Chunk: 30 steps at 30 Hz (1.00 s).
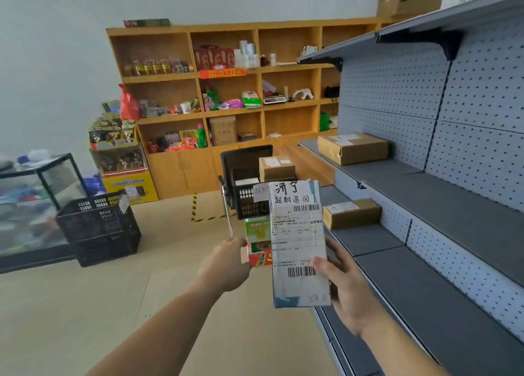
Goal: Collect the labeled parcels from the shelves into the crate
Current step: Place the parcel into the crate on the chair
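— What is found nearest the lens?
— The right hand is seen low and central. A white labelled parcel is grasped upright in it: the thumb is laid across the front beside the lower barcode, and the other fingers are wrapped behind.
— And the left hand?
— It is stretched forward just left of that parcel. A green-and-red carton is gripped at its edge, with the fingers mostly hidden behind it.
— Where is the crate placed?
— A black crate is seen beyond the hands, with a brown box rising above its rim. A second black crate is set on the floor to the left.
— What is seen on the shelves?
— On the grey shelving at the right, a larger brown parcel is laid on a higher shelf and a smaller brown parcel on a lower one.
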Motion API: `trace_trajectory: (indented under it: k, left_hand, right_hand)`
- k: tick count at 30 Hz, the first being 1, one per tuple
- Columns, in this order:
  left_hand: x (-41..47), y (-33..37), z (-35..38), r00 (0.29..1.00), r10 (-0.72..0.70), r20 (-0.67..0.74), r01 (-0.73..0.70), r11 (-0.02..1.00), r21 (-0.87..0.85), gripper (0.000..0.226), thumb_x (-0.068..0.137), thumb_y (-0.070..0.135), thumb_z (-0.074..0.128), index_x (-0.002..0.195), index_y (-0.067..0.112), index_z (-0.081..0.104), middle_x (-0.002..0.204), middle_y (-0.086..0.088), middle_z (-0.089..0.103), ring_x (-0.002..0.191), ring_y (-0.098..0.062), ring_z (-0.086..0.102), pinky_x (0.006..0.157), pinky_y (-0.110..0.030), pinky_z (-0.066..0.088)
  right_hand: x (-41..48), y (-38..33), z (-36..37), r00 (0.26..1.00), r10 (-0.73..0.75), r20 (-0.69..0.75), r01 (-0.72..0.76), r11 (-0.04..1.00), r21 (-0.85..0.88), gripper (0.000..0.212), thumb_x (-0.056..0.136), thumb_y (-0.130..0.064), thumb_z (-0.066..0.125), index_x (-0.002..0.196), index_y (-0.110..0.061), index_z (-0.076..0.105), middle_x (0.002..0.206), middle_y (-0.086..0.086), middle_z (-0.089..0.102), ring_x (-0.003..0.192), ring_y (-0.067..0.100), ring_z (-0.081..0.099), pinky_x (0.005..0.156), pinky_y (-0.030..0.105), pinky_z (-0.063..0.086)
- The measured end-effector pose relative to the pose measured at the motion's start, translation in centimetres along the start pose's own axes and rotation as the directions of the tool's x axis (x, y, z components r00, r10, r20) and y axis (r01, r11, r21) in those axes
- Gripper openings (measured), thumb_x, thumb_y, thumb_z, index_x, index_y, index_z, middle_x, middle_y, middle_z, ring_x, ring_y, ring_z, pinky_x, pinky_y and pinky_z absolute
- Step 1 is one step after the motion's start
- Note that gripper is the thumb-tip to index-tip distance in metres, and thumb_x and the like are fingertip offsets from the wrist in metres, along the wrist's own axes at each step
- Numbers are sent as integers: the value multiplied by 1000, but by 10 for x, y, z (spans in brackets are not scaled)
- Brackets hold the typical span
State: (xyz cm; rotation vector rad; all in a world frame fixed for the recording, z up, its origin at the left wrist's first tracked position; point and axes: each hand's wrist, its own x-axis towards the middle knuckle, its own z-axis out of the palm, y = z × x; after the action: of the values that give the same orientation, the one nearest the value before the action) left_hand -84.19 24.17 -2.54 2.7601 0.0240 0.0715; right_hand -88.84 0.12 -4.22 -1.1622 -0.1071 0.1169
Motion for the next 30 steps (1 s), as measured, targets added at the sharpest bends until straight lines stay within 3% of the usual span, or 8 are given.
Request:
trace_trajectory:
  k: [4,14,20,25,30]
  left_hand:
    - [73,3,-3,998,-58,-35,59,998,19,57,93,32,64,146,23,44,148,1,48,132,-21,50,108,-37,44]
    - [218,-30,5,980,-197,-39,198,980,15,56,93,34,65,145,27,45,149,3,47,131,-20,50,107,-38,47]
    - [333,-76,4,982,-182,-57,182,983,6,56,93,34,63,146,26,44,149,3,47,132,-19,49,109,-38,45]
    - [440,-114,-7,986,-163,-22,163,987,-17,56,93,34,64,145,28,45,150,3,47,130,-19,51,106,-37,49]
    - [542,-132,-19,992,-130,1,130,992,-2,56,95,32,62,147,30,43,149,1,48,130,-21,52,104,-37,48]
  right_hand:
    - [86,-12,-16,999,14,53,-14,1000,11,52,86,-10,67,134,-28,57,124,9,72,111,30,71,88,52,58]
    - [271,-5,-26,991,86,102,-90,995,39,57,84,-14,68,138,-28,54,123,9,73,109,30,72,90,55,57]
    - [396,20,-14,990,106,91,-109,993,34,56,86,-13,75,136,-28,57,125,14,71,110,35,71,88,57,58]
    - [501,32,14,993,108,54,-110,993,35,56,83,-14,70,136,-28,58,123,16,72,111,36,71,84,53,58]
    - [595,40,31,994,103,28,-104,994,40,59,84,-14,77,137,-30,57,127,15,70,113,35,70,92,57,57]
